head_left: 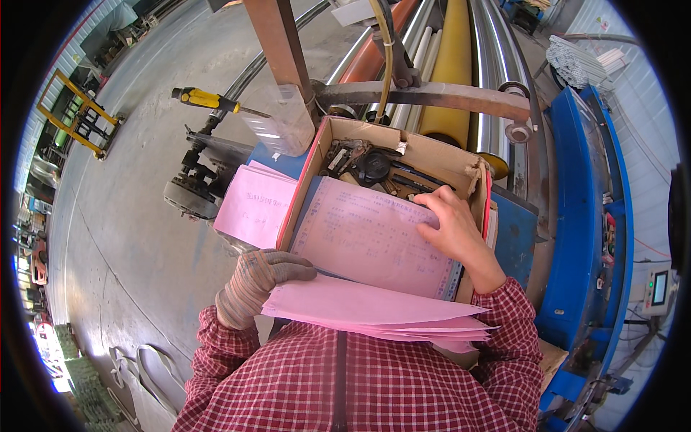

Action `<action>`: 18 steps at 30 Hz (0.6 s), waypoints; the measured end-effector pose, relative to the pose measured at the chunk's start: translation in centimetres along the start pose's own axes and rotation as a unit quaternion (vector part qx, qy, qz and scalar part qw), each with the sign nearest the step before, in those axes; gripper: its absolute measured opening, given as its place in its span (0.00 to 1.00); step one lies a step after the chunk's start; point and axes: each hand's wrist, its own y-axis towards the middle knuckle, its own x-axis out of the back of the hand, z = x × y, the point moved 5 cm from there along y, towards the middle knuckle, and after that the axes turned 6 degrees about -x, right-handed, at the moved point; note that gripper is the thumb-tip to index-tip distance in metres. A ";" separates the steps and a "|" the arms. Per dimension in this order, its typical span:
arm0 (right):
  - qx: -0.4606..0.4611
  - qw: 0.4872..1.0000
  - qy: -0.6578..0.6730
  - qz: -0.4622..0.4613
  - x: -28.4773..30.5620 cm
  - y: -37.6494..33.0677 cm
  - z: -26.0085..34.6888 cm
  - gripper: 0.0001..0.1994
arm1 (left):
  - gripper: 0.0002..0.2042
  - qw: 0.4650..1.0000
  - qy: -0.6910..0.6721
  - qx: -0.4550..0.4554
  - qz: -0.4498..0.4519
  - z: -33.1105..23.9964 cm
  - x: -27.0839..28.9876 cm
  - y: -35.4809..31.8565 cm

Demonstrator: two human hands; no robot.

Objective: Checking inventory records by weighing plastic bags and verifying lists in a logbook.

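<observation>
My left hand [258,282], in a striped knit glove, is closed on the left edge of a stack of pink paper sheets [374,308], folded toward my body with its loose ends fanned at the right. Beyond the stack, a printed pink form [367,234] lies flat across the cardboard box [294,209]. My bare right hand [458,230] rests at the form's right side, thumb and fingers apart, fingertips close to its upper right edge. Dark tools [425,180] and a round black item [373,166] fill the far part of the box.
More pink sheets [255,204] lie left of the box. A clear plastic container [282,122] and a yellow-handled screwdriver [205,99] are beyond them. Machine rollers [448,79] stretch away past a rusty metal bar [432,95]. A blue machine frame [586,223] stands at the right.
</observation>
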 end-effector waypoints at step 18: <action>0.027 0.999 -0.018 -0.022 0.4 0.0 0.8 0.15 | 0.11 1.000 0.001 -0.009 -0.004 0.2 0.0 0.1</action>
